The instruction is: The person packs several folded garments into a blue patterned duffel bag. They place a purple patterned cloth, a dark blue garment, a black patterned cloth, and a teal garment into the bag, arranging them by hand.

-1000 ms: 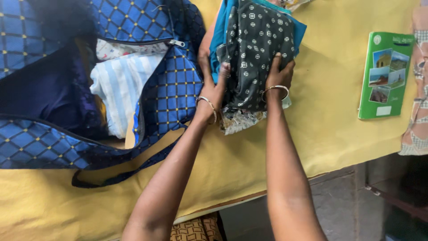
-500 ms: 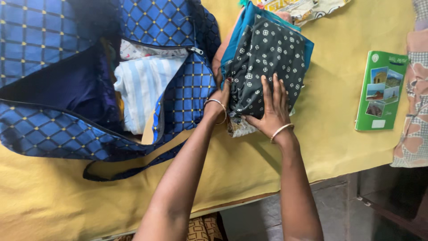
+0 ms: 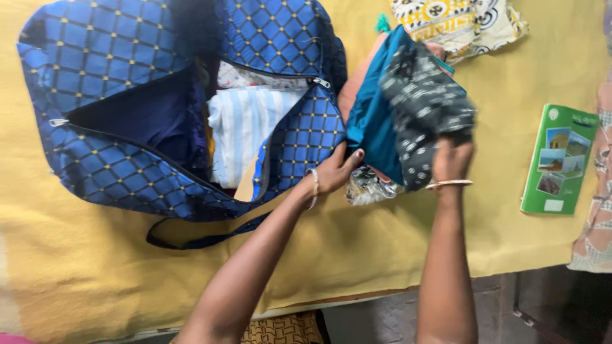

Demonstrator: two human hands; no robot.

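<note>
An open blue checked travel bag [image 3: 115, 172] lies on the yellow cloth [image 3: 95, 280], with a white and light-blue striped garment [image 3: 245, 130] inside. Right of the bag is a stack of folded clothes [image 3: 408, 114], dark patterned fabric over teal. My right hand [image 3: 451, 160] grips the stack's near right edge and lifts it. My left hand [image 3: 335, 172] presses against the stack's lower left side, next to the bag's opening. Both wrists wear thin bangles.
A green booklet [image 3: 560, 160] lies at the right. Patterned yellow and white cloth [image 3: 459, 22] sits at the top behind the stack. Floral fabric [image 3: 596, 229] hangs at the right edge. The table's front edge runs along the bottom.
The stack has tilted up on its right side as my right hand moved from its top to its edge. The view has shifted, showing more of the bag.
</note>
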